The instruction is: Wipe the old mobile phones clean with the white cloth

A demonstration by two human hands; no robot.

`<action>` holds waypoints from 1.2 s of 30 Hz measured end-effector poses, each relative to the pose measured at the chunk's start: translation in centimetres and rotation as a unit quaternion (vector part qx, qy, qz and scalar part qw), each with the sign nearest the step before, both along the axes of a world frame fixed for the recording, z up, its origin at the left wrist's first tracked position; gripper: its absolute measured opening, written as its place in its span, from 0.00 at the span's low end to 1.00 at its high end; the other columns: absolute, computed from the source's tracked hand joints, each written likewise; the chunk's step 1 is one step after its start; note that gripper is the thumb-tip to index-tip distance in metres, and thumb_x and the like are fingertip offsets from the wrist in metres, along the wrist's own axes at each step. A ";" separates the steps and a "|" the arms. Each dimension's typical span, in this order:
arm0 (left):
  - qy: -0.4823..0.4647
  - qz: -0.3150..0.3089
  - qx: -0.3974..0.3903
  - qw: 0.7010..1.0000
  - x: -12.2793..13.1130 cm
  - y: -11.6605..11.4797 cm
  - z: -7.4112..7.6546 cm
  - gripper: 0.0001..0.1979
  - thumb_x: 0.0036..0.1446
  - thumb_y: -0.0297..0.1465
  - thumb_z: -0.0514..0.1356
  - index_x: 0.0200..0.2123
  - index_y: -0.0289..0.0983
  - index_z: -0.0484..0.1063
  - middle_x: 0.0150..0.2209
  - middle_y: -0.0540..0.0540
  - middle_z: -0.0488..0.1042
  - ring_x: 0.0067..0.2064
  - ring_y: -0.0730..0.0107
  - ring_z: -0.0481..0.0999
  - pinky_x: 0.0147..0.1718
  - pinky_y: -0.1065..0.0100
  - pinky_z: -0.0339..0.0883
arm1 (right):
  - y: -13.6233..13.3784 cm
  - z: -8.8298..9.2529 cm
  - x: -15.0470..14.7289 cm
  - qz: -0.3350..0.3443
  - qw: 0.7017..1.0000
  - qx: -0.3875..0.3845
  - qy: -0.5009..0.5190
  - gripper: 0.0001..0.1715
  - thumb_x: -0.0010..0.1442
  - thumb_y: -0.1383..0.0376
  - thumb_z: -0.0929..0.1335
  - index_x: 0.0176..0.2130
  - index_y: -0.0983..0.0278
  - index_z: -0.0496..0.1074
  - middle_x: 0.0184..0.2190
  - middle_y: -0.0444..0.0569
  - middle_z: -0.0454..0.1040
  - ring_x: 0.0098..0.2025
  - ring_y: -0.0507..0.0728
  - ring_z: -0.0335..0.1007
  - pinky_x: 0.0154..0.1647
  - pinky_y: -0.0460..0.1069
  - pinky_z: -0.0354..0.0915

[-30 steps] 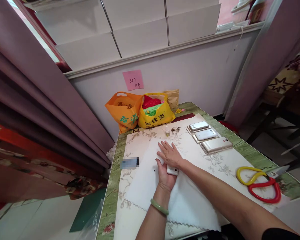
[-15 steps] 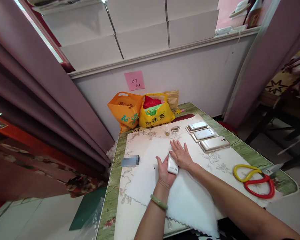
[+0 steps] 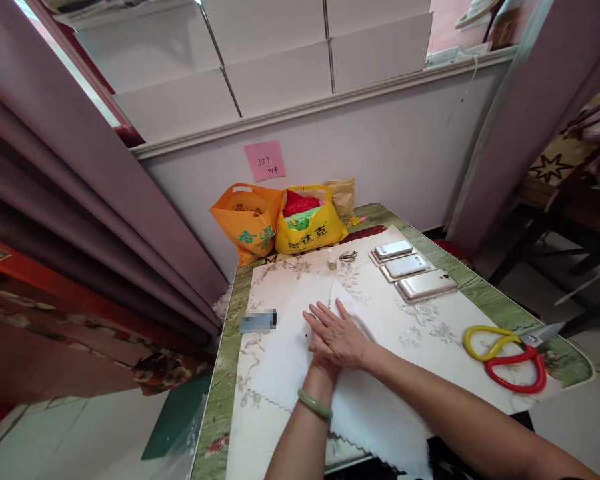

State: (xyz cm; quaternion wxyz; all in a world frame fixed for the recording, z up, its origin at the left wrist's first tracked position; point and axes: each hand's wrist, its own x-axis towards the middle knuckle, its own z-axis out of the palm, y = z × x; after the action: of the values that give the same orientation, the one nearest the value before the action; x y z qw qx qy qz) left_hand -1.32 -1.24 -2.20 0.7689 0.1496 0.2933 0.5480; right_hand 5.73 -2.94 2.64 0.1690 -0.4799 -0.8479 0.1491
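Note:
My right hand (image 3: pixel 336 333) lies flat, fingers stretched out, on top of my left hand (image 3: pixel 321 366) over a white cloth (image 3: pixel 280 360) spread on the table. Only the heel and wrist of my left hand show, with a green bracelet (image 3: pixel 313 404) on the wrist; its fingers are covered. The small white phone seen earlier is hidden under my hands. A fold of the cloth stands up just beyond my right fingertips.
Three phones (image 3: pixel 407 265) lie in a row at the back right. Yellow and red scissors (image 3: pixel 510 353) rest near the right edge. A small bottle (image 3: pixel 332 260), an orange bag (image 3: pixel 247 223) and a yellow bag (image 3: pixel 307 230) stand at the back. A dark object (image 3: pixel 258 322) lies left of the cloth.
My right hand slid left and back over my left hand, covering the white phone that showed half a second ago. The cloth's far edge has lifted into a fold.

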 end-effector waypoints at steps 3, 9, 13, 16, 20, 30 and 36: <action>-0.028 -0.015 -0.003 0.999 -0.2 0.1 0.7 0.29 0.64 0.48 0.37 0.60 0.48 0.63 0.64 0.49 0.61 0.66 0.61 0.57 0.60 0.58 0.56 | 1.6 0.0 0.0 -0.034 0.999 -0.015 -0.006 0.39 0.67 0.44 0.49 0.69 0.58 0.46 0.69 0.49 0.45 0.70 0.60 0.34 0.67 0.62 0.24; -0.113 -0.079 -0.002 0.991 -0.2 0.1 1.5 0.33 0.60 0.55 0.43 0.61 0.44 0.63 0.62 0.43 0.63 0.63 0.55 0.61 0.61 0.52 0.56 | 4.0 -0.6 0.9 -0.088 0.995 -0.051 -0.003 0.39 0.67 0.44 0.48 0.69 0.57 0.43 0.70 0.47 0.42 0.71 0.59 0.30 0.67 0.62 0.25; -0.102 -0.101 -0.028 0.989 -0.2 0.0 1.6 0.37 0.57 0.57 0.46 0.60 0.39 0.64 0.59 0.37 0.67 0.61 0.48 0.64 0.58 0.46 0.57 | 5.0 -1.8 2.9 -0.131 0.987 -0.085 0.022 0.38 0.68 0.46 0.47 0.69 0.59 0.42 0.70 0.48 0.39 0.71 0.59 0.28 0.67 0.63 0.28; -0.086 -0.082 -0.034 0.992 -0.2 -0.2 1.7 0.38 0.57 0.58 0.47 0.58 0.36 0.65 0.58 0.34 0.68 0.59 0.49 0.67 0.57 0.48 0.60 | 5.1 -2.9 5.3 -0.187 0.973 -0.097 0.090 0.38 0.69 0.49 0.45 0.69 0.64 0.43 0.70 0.50 0.43 0.71 0.57 0.32 0.68 0.60 0.34; -0.078 -0.069 -0.032 0.994 -0.2 -0.3 1.9 0.38 0.57 0.57 0.47 0.57 0.33 0.67 0.56 0.33 0.70 0.56 0.50 0.71 0.55 0.50 0.63 | 3.5 -3.4 8.4 -0.316 0.922 -0.024 0.222 0.39 0.67 0.47 0.47 0.64 0.67 0.56 0.64 0.54 0.59 0.66 0.59 0.52 0.64 0.56 0.51; -0.069 -0.088 -0.020 0.993 -0.1 -0.2 1.9 0.38 0.58 0.57 0.45 0.55 0.33 0.69 0.53 0.32 0.72 0.53 0.50 0.73 0.53 0.51 0.66 | -0.4 -2.7 7.2 -0.286 0.940 0.003 0.187 0.21 0.55 0.50 0.67 0.43 0.59 0.72 0.35 0.46 0.76 0.31 0.55 0.70 0.35 0.49 0.63; -0.070 -0.066 -0.034 0.995 -0.3 -0.3 1.6 0.37 0.58 0.57 0.47 0.54 0.31 0.69 0.56 0.31 0.69 0.57 0.49 0.69 0.55 0.49 0.65 | 0.1 -3.1 8.5 -0.301 0.924 0.002 0.236 0.15 0.59 0.56 0.63 0.32 0.61 0.74 0.22 0.42 0.70 0.25 0.53 0.64 0.29 0.46 0.57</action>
State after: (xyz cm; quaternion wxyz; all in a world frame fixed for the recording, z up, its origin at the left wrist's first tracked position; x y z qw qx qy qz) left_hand -1.65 -1.52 -0.63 0.8268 0.1041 0.2469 0.4946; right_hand 14.23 -2.88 -0.45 0.4022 -0.6634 -0.5992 0.1979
